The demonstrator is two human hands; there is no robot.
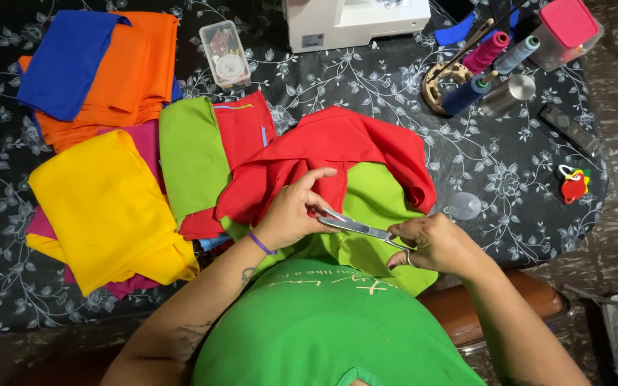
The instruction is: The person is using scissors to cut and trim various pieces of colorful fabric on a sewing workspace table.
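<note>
The right hand is gripping the handles of the scissors, fingers closed through the loops, and the blades are pointing left toward the other hand. The left hand is pinching the red cloth, thumb and fingers closed on its edge just where the blade tips are meeting it. The red cloth is lying over a green cloth, and both are sitting at the near edge of the table, right in front of the person. To the left, a yellow cloth is lying beside a folded green and red piece, with orange cloth and blue cloth stacked behind. A sewing machine is standing at the far edge, with thread spools to its right and a small clear box to its left
</note>
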